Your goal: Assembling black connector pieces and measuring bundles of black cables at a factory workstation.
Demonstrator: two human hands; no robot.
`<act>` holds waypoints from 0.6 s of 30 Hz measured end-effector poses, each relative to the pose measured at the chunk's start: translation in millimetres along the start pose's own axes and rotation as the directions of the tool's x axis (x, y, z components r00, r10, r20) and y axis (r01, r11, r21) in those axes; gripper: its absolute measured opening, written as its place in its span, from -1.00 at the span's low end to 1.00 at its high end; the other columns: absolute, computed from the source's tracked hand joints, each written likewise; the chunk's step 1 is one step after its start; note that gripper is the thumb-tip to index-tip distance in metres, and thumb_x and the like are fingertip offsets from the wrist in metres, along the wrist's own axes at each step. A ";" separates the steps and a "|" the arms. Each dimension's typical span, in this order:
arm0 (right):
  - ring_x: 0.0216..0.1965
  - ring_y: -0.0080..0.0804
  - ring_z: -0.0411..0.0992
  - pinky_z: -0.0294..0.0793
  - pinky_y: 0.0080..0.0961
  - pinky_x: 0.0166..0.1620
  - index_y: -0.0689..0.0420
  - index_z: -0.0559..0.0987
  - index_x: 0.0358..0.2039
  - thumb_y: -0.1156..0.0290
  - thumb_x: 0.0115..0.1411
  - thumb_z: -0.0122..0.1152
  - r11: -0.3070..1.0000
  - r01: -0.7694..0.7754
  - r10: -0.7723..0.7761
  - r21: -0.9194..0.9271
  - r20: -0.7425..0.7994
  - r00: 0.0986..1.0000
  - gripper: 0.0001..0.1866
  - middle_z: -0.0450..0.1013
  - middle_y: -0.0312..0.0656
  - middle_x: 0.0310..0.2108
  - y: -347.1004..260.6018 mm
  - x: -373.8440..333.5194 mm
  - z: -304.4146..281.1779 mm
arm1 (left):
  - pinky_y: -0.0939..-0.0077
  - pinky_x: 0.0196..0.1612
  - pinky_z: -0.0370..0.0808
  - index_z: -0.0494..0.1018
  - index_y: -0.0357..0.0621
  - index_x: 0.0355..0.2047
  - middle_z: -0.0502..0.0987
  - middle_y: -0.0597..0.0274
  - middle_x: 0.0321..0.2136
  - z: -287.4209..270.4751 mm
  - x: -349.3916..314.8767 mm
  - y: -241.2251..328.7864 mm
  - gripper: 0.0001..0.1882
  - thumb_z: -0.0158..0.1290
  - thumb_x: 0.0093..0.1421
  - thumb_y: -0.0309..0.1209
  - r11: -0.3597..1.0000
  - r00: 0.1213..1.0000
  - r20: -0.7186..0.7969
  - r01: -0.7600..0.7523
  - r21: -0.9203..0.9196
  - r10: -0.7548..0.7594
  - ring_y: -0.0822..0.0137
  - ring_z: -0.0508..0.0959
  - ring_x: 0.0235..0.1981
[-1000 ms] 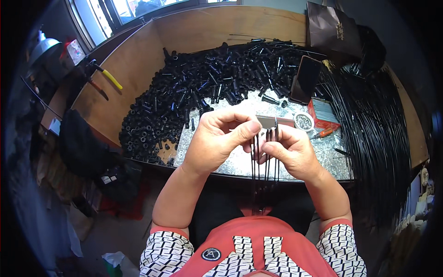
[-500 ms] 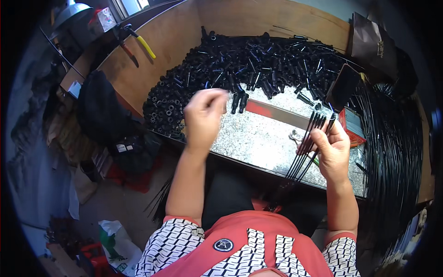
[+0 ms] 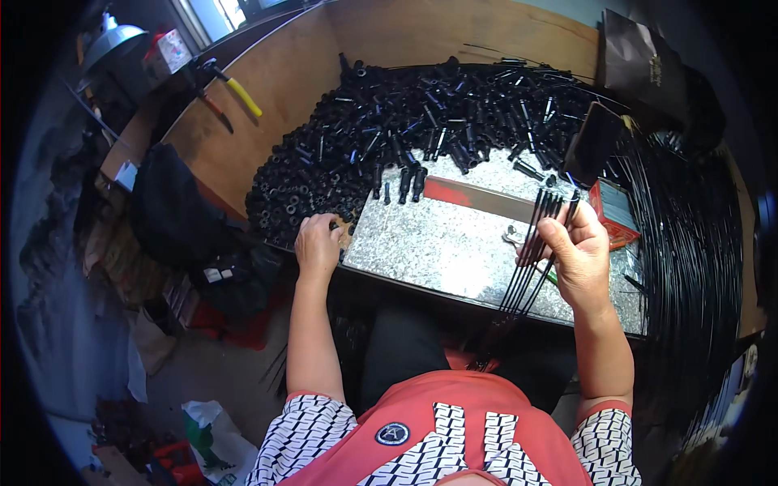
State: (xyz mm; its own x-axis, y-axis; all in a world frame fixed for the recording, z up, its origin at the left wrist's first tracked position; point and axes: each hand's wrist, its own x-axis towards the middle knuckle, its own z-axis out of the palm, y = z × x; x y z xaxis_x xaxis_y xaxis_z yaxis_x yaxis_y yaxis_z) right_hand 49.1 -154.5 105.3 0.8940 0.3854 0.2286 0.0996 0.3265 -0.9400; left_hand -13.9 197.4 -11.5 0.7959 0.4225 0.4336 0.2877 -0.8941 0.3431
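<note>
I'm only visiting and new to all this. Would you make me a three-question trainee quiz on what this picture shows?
1. True or false: the right hand grips a bundle of thin black rods.
2. What does the left hand reach into? A) a red box B) the pile of small black tubes C) a bag
3. Name the surface of the slab between the hands.

Key: 1 true; 2 B; 3 speckled grey stone.

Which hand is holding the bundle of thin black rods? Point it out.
The right hand: it grips the black rods, while the left hand rests at the pile's edge.
</note>
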 end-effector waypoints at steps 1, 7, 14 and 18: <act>-0.51 -0.54 0.50 0.54 -0.65 -0.42 0.18 0.35 -0.45 0.49 0.19 0.16 0.999 -0.010 0.011 -0.047 0.018 1.000 -0.84 0.45 -0.23 -0.52 -3.0 -0.1 -2.2 | 0.32 -0.16 0.43 0.52 -0.23 -0.30 0.53 0.06 -0.35 -0.9 1.3 0.8 -0.78 0.16 0.00 -0.47 0.999 0.999 -0.013 -0.036 -0.007 0.036 0.10 0.50 -0.23; -0.52 -0.46 0.49 0.52 -0.56 -0.40 0.19 0.35 -0.42 0.50 0.20 0.13 0.998 -0.055 0.060 -0.034 0.143 0.988 -0.86 0.45 -0.19 -0.53 0.0 1.6 4.3 | 0.58 -0.22 0.50 0.46 -0.36 -0.13 0.44 0.14 -0.19 -27.6 16.0 78.9 -0.77 -0.03 0.19 -0.63 0.455 0.978 -0.064 -0.150 -0.878 0.198 0.39 0.54 -0.29; -0.50 -0.60 0.44 0.47 -0.63 -0.43 0.20 0.38 -0.38 0.51 0.19 0.16 0.987 -0.100 0.064 0.123 0.269 0.961 -0.87 0.45 -0.24 -0.51 4.4 3.8 14.7 | 0.61 -0.21 0.51 0.43 -0.36 -0.09 0.50 0.17 -0.26 -66.7 22.6 168.1 -0.72 0.05 0.16 -0.63 -0.104 0.935 0.048 0.090 -0.991 0.350 0.46 0.54 -0.29; -0.51 -0.62 0.43 0.46 -0.66 -0.44 0.20 0.38 -0.36 0.49 0.19 0.17 0.987 -0.096 0.065 0.126 0.231 0.971 -0.87 0.44 -0.26 -0.52 5.7 6.3 14.5 | 0.60 -0.17 0.50 0.44 -0.37 -0.12 0.51 0.14 -0.24 -66.2 21.5 181.6 -0.73 0.07 0.14 -0.63 -0.178 0.914 0.109 0.191 -0.965 0.391 0.43 0.54 -0.29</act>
State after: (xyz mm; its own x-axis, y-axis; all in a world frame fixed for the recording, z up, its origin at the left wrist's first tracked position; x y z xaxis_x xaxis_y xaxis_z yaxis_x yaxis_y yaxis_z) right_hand 49.0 -137.7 105.0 0.7734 0.5948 0.2194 -0.0429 0.3944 -0.9180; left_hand 20.2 53.9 115.3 0.8981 0.0208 0.4393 -0.4130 0.3829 0.8263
